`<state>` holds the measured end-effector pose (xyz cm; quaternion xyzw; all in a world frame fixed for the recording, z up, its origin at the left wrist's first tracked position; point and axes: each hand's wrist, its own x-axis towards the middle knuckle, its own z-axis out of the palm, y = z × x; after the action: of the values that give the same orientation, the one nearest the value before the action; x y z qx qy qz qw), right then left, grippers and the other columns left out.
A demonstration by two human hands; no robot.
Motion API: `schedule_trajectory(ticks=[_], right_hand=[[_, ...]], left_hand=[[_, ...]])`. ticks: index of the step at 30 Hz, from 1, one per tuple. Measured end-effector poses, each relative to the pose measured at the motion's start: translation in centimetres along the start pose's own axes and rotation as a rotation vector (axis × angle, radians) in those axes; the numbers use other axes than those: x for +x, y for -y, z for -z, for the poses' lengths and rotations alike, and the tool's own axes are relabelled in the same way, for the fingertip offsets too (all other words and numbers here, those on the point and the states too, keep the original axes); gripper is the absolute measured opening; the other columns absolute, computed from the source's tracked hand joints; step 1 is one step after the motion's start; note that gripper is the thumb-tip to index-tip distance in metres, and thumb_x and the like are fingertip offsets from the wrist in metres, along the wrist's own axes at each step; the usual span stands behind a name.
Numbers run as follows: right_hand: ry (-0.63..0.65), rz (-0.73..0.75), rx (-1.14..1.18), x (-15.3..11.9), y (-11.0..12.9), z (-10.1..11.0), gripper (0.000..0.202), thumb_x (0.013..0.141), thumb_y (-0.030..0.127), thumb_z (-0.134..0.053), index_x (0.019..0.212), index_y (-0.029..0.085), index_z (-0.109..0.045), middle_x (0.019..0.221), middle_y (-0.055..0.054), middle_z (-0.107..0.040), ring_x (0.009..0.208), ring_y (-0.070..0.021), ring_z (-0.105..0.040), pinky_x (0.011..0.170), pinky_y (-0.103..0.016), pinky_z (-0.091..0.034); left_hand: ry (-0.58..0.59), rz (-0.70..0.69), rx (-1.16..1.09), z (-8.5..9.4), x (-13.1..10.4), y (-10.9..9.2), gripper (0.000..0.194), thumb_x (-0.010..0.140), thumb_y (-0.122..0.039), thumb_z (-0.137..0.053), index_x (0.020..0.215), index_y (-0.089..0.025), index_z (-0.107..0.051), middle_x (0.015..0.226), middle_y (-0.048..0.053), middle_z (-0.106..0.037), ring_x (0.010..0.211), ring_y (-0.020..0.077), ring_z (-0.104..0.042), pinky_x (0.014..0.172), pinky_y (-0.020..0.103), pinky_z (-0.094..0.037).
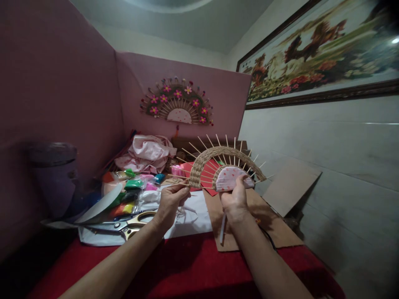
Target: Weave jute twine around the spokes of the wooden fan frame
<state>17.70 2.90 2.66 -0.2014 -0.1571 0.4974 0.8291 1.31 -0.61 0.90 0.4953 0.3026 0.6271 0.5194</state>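
- Tan woven half-round fan (225,151), sticks jutting
- Left fingers (181,192) pinch its corner
- Right fingers (240,183) clasp its red-spotted cloth centre (230,177)
- Gold-handled metal scissors (117,225) beside left fingers

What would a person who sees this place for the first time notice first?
Probably the woven fan frame with thin sticks spreading outward, held up over the table by the left hand at its left end and the right hand at its dotted cloth centre. Next, likely the finished-looking fan with bright pink flowers on the pink panel behind, and the large framed horse picture on the right wall.
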Motion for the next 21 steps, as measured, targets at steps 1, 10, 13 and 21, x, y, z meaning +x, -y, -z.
schedule_trajectory(ticks=[1,10,13,21], right_hand=[[-0.020,0.000,0.015,0.0,0.0,-0.1,0.032,0.080,0.051,-0.048,0.086,0.022,-0.059,0.074,0.004,-0.066,0.072,-0.0095,-0.061,0.074,-0.024,-0.049],[-0.081,-0.030,0.087,-0.4,0.4,-0.5,0.027,0.079,0.046,-0.054,0.083,0.020,-0.059,0.077,0.004,-0.067,0.072,-0.0092,-0.062,0.073,-0.023,-0.049],[-0.088,-0.024,0.089,-0.3,0.4,-0.4,0.025,0.080,0.045,-0.052,0.083,0.020,-0.059,0.075,0.004,-0.067,0.070,-0.0093,-0.062,0.072,-0.024,-0.050],[0.009,-0.032,0.005,0.3,0.3,0.2,0.029,0.078,0.048,-0.054,0.083,0.021,-0.060,0.070,0.004,-0.067,0.063,-0.0093,-0.061,0.065,-0.023,-0.051]], left_hand=[[0.002,0.001,0.008,0.1,0.0,0.0,0.021,0.065,-0.027,-0.067,0.080,-0.012,-0.067,0.054,-0.002,-0.049,0.044,0.0026,-0.030,0.042,0.018,-0.016],[0.024,-0.005,0.004,-0.3,-0.3,-0.4,0.023,0.067,-0.032,-0.066,0.060,-0.011,-0.062,0.052,-0.002,-0.046,0.044,0.0028,-0.029,0.042,0.019,-0.016],[0.031,0.009,0.004,-0.2,-0.2,-0.4,0.018,0.063,-0.028,-0.069,0.066,-0.011,-0.065,0.052,-0.002,-0.047,0.045,0.0032,-0.030,0.042,0.019,-0.016],[0.064,-0.025,0.068,-0.1,-0.3,-1.0,0.018,0.064,-0.027,-0.067,0.074,-0.012,-0.069,0.049,-0.003,-0.048,0.044,0.0041,-0.034,0.041,0.019,-0.019]])
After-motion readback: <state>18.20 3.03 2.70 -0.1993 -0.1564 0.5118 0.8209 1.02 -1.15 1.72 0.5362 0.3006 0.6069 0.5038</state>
